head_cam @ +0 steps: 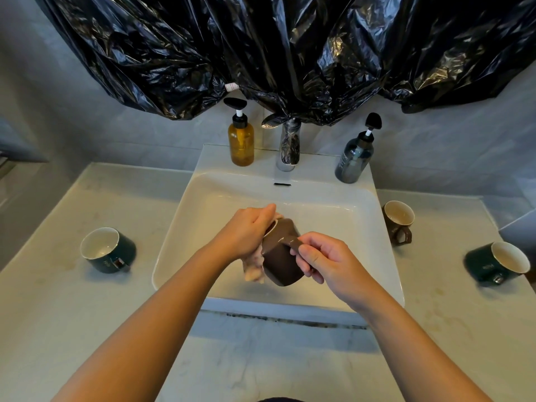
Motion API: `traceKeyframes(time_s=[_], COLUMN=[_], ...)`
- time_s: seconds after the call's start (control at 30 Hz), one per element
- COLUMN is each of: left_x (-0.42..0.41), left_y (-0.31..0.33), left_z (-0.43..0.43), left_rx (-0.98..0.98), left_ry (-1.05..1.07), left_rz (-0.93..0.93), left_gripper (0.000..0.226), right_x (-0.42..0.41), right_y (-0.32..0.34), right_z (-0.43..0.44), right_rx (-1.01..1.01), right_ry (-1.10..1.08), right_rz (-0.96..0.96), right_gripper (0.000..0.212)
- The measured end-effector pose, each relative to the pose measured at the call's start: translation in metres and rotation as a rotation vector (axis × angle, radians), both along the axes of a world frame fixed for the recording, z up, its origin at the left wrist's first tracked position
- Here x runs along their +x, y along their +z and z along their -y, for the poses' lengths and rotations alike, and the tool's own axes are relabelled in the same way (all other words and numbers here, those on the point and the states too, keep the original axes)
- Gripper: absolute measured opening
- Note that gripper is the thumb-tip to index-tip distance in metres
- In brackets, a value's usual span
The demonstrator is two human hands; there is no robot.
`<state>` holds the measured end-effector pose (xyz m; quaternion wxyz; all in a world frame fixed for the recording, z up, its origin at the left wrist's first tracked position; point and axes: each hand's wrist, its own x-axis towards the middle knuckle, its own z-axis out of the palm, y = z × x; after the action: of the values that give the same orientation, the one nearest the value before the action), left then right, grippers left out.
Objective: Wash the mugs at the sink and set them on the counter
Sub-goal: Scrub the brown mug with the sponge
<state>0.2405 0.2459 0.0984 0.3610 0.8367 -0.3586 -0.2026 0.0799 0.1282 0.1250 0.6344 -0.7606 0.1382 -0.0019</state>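
Over the white basin (185, 227), our right hand (324, 262) clenches the brown ceramic mug's (280, 262) handle; our left hand (249, 230) clenches a pale cloth (253, 269). We should scrub the rim firmly.

Head view, close, steeply down over sink (385, 216), edges perhaps warped.

Both bare forearms reach forward, converging mid-frame. Left hand (249, 230) palm-down, wrist bent, fingers curled closed and mostly hidden from view. Right hand (327, 262) lower and nearer, back of hand up, fingers (307, 258) and thumb pinched shut.
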Motion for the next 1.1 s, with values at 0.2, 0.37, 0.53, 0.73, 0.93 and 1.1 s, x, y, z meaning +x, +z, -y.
traceKeyframes(time_s=[0.2, 0.37, 0.53, 0.73, 0.93, 1.1], left_x=[0.011, 0.022, 0.0, -0.021, -0.013, -0.005], left_y=[-0.002, 0.021, 0.028, 0.02, 0.027, 0.025], left_z=[-0.008, -0.002, 0.003, -0.003, -0.002, -0.004], left_rx=[0.024, -0.508, -0.519, -0.373, -0.067, -0.031], left_ry=[0.544, 0.791, 0.581, 0.117, 0.012, 0.197], left_rz=[0.209, -0.399, -0.638, -0.256, -0.346, -0.585], left_gripper=[0.059, 0.037, 0.023, 0.029, 0.036, 0.029], right_x=[-0.006, -0.008, -0.006, -0.008, -0.013, -0.017], right_y=[-0.001, -0.004, -0.004, -0.004, -0.012, -0.017], right_z=[0.008, 0.005, -0.001, 0.003, 0.0, 0.003], right_rx=[0.035, 0.04, 0.052, 0.068, 0.062, 0.179], right_ry=[0.004, 0.063, 0.048, 0.028, 0.059, -0.036], right_rz=[-0.01, -0.031, -0.005, 0.038, 0.019, 0.053], right_gripper=[0.023, 0.024, 0.024, 0.023, 0.021, 0.02])
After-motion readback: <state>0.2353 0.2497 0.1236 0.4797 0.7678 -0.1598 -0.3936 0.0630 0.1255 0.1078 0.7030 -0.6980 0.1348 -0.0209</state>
